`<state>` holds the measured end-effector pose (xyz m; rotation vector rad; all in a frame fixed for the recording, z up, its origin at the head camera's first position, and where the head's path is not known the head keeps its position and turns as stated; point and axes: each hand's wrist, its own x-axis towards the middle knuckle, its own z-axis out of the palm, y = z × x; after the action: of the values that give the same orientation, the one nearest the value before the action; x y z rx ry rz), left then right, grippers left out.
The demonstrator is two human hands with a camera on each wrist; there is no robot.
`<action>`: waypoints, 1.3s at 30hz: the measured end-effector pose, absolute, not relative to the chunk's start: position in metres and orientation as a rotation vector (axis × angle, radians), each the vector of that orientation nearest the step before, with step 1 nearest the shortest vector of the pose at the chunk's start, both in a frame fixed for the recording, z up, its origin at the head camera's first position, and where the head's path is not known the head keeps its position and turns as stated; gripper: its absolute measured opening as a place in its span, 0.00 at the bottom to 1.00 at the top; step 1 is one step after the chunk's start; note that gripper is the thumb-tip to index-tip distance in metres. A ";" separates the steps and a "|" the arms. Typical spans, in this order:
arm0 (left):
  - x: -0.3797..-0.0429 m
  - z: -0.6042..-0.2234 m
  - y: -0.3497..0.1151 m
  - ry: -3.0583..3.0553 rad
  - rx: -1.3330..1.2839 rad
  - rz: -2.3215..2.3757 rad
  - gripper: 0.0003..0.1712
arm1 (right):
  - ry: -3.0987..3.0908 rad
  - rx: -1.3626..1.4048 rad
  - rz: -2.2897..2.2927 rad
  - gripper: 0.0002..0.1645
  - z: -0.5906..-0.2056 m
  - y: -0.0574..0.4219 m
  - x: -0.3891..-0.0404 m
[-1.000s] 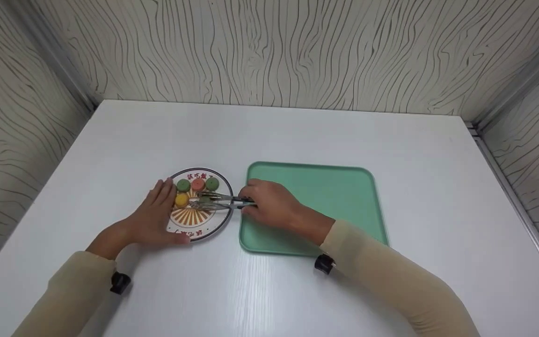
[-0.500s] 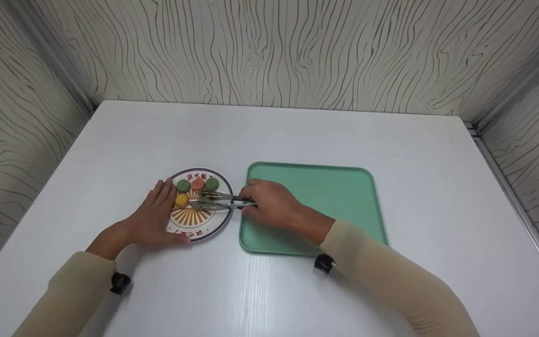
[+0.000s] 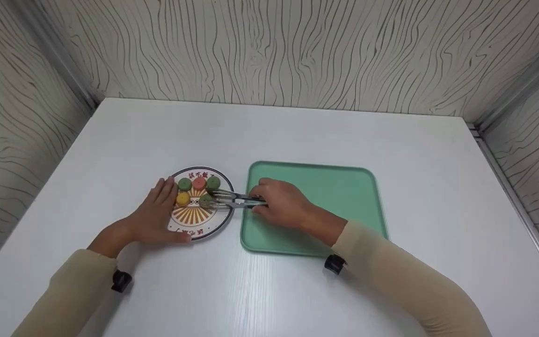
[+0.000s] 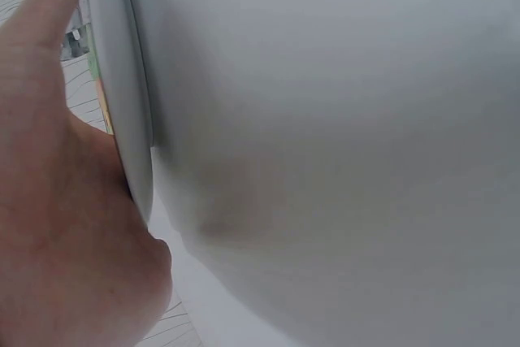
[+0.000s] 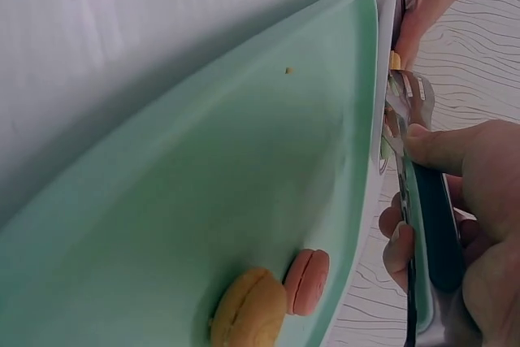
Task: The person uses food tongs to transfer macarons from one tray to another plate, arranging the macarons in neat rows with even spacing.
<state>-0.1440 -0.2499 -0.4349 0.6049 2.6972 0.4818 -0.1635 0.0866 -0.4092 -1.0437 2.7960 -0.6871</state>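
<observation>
My right hand (image 3: 281, 201) grips a pair of metal tongs (image 5: 439, 233) with dark handles, held over the left edge of the green tray (image 3: 335, 187). The slotted tong heads reach over the round plate (image 3: 204, 229), close around a green macaron (image 3: 206, 201) and partly covering it. Beside that lie a yellow macaron (image 3: 183, 199), a pink macaron (image 3: 199, 183) and two more green macarons near the plate's far side. With fingers extended, my left hand (image 3: 155, 217) rests along the plate's left rim, thumb at the near edge; the left wrist view shows it against the rim (image 4: 122, 87).
On the tray, the right wrist view shows an orange-yellow macaron (image 5: 250, 310) and a pink macaron (image 5: 308, 282), hidden by my right arm from the head. A small crumb (image 5: 289, 71) lies there too. A patterned wall (image 3: 269, 51) borders the white table (image 3: 279, 135).
My right hand and the tongs have shifted slightly right, the tong tips drawing back from the plate's middle toward the green macaron. The left hand stays on the plate.
</observation>
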 end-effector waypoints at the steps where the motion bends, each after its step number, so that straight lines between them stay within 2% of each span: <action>1: -0.144 -0.435 -0.250 2.696 0.605 0.485 0.78 | 2.793 -1.052 -0.687 0.11 -0.410 0.086 -0.163; 11: -0.144 -0.435 -0.249 2.691 0.624 0.477 0.78 | 2.807 -1.073 -0.682 0.08 -0.412 0.077 -0.163; 39: -0.144 -0.434 -0.249 2.686 0.606 0.532 0.78 | 2.840 -0.977 -0.671 0.11 -0.415 0.070 -0.164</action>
<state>-0.1438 -0.2487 -0.4336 0.6062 2.6861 0.5320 -0.1638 0.0702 -0.4150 -0.9769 2.8404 -0.6713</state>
